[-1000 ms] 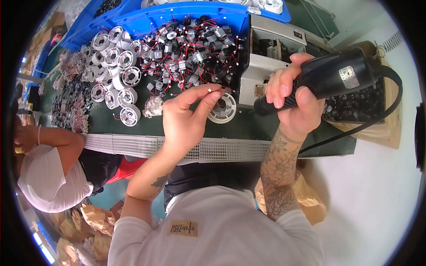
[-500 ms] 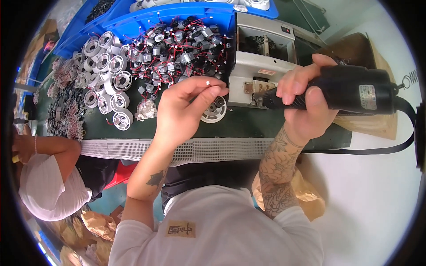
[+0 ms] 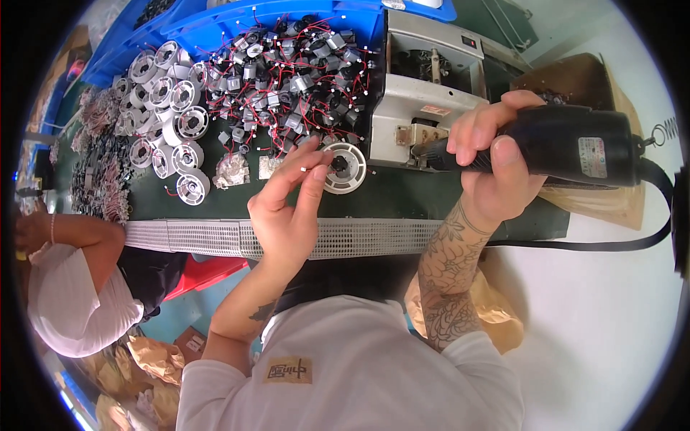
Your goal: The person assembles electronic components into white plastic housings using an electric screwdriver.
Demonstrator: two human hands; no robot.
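My right hand [image 3: 496,147] wraps round a black electric screwdriver [image 3: 568,147], held nearly level with its tip pointing left. That tip is at the front outlet of a grey metal screw feeder [image 3: 417,108]. My left hand [image 3: 287,205] is at the left rim of a white round housing [image 3: 353,179], thumb and fingers a little apart. A small white plug [image 3: 304,169] on a red wire shows between them. Inside the housing sits a dark motor part [image 3: 338,164]. Whether the fingertips touch the rim is hard to tell.
Many small motors [image 3: 287,86] with red wires are heaped beyond my left hand. White housings [image 3: 172,100] are piled left of them, and bundled wires [image 3: 108,158] farther left. Blue bins [image 3: 273,18] stand behind. A black cable [image 3: 575,246] hangs at right; a co-worker's arm [image 3: 86,237] is at left.
My left hand has drawn back left and toward me, and its pinch has loosened, uncovering more of the housing. The right hand and screwdriver have barely moved.
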